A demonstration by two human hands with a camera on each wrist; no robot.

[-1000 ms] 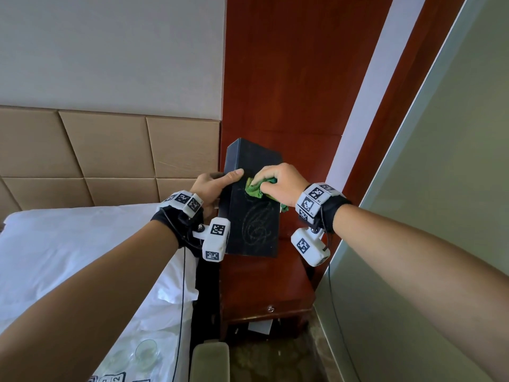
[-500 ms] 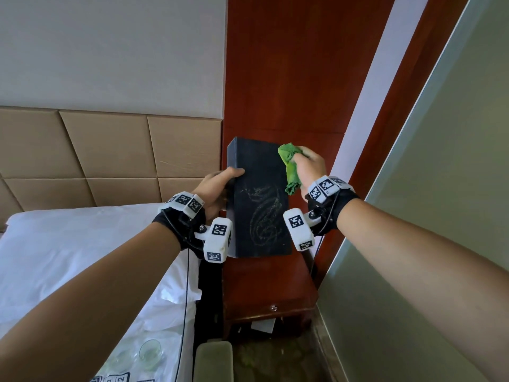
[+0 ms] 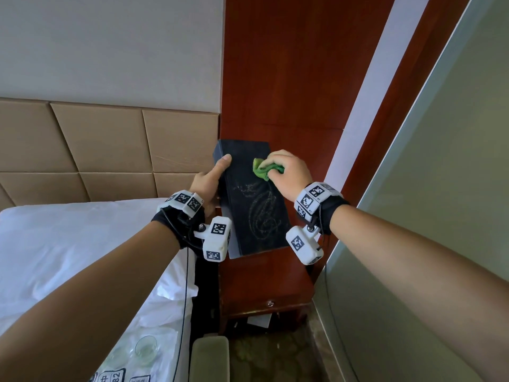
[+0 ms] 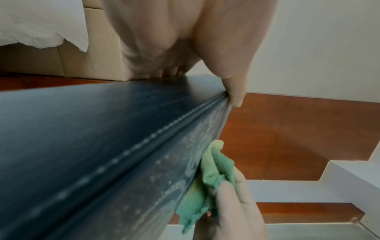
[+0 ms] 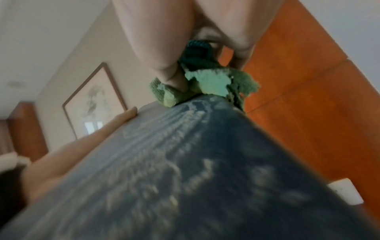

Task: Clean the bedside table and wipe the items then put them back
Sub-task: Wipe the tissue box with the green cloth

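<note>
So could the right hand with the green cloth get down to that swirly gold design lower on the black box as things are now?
Probably yes. The right hand presses the green cloth on the black box just above the design, and that face lies bare below it. The left hand grips only the left edge.

Your head camera looks forward and down on bedside table (image 3: 264, 282) from above. Left wrist camera sits very near black box (image 4: 107, 146), facing along its edge. Right wrist camera looks up along box face, blurred. All three views share box and green cloth (image 5: 207, 86).
</note>
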